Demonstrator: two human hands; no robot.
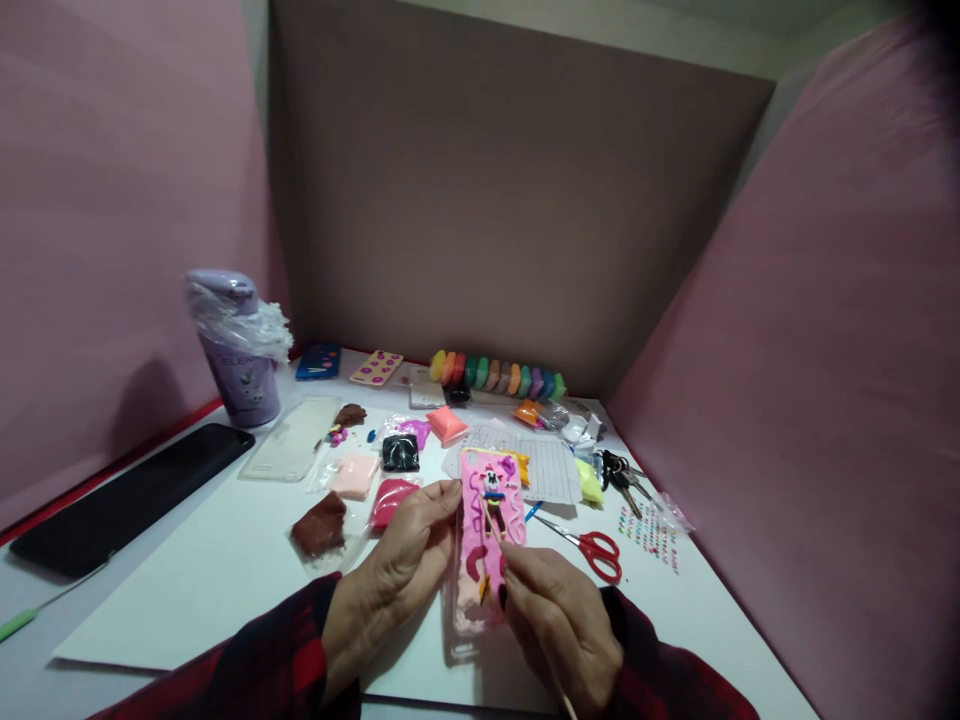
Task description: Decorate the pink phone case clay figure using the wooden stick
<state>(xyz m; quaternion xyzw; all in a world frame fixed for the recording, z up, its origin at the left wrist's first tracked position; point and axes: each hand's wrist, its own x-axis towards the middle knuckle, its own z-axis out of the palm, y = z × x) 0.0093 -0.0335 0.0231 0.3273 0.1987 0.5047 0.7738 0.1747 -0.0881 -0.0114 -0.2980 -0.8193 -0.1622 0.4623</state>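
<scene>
My left hand grips the left edge of a clear phone case and holds it tilted above the white board. Pink clay covers its back, with a small clay figure and purple and dark pink clay shapes on it. Pinched in my right hand is a thin wooden stick, its upper end over the figure's lower part. Whether the tip touches the clay, I cannot tell. The right fingers cover part of the case's lower right side. Nearest my left hand lies a dark pink clay packet.
Red-handled scissors, keys and a bead sheet lie right. Brown clay, black clay and an empty clear case lie left. A purple bottle stands behind a dark phone-like slab. Colourful clay tubs line the back.
</scene>
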